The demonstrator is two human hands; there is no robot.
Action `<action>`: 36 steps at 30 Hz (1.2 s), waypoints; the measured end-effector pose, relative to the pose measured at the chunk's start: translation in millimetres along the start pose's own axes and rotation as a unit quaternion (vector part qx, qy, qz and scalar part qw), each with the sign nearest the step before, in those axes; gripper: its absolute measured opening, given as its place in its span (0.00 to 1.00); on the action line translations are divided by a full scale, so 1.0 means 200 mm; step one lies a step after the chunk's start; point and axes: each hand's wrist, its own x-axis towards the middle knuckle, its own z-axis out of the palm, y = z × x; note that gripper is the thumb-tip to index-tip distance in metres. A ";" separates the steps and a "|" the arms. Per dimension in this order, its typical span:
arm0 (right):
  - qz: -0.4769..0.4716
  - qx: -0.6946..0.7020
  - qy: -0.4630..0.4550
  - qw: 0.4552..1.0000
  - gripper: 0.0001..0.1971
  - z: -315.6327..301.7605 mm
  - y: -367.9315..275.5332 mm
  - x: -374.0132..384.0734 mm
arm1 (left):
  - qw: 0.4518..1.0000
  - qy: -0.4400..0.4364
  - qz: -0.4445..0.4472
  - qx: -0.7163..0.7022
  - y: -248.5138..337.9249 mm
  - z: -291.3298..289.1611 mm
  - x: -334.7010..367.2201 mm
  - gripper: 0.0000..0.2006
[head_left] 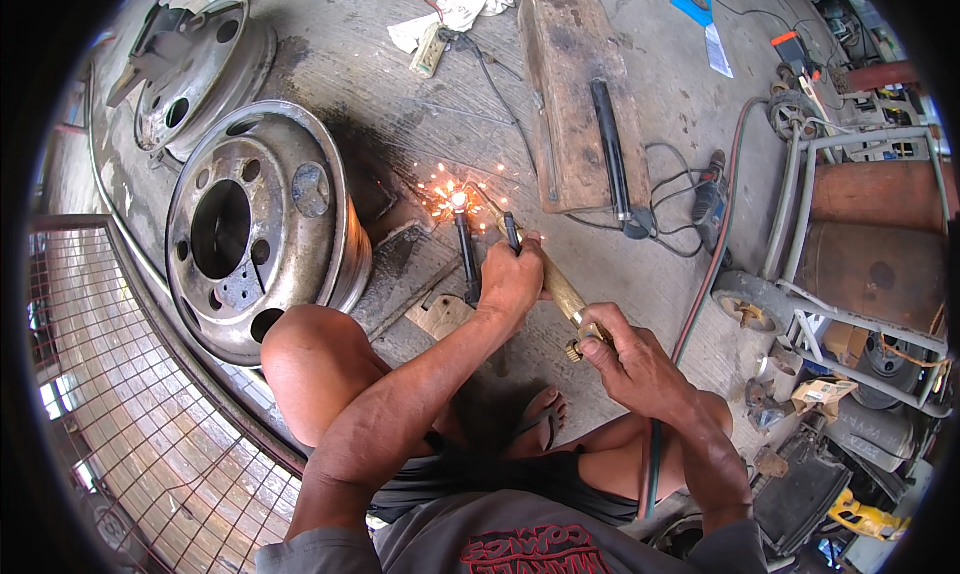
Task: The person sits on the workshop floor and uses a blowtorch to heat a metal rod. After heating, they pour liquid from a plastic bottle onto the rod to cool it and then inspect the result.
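A brass gas torch slants across the middle, its tip by a dark metal rod. The rod's upper end glows orange-white and throws sparks. My left hand is closed round the front of the torch. A short dark bar pokes up beside its fingers; whether the hand holds it or it belongs to the torch I cannot tell. At the torch's rear, my right hand is wrapped round the valve end, with thumb and fingers by a brass knob. The rod's lower end is near a flat plate.
Steel wheel rims stand at left beside a wire mesh panel. A wooden block bears a dark pipe. To the right are a power tool, a hose and a cylinder cart. A white cloth lies ahead.
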 end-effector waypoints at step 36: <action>0.011 -0.011 0.003 1.000 0.15 -0.01 -0.01 -0.01 | 1.000 0.013 0.010 -0.006 0.04 0.01 -0.04 0.22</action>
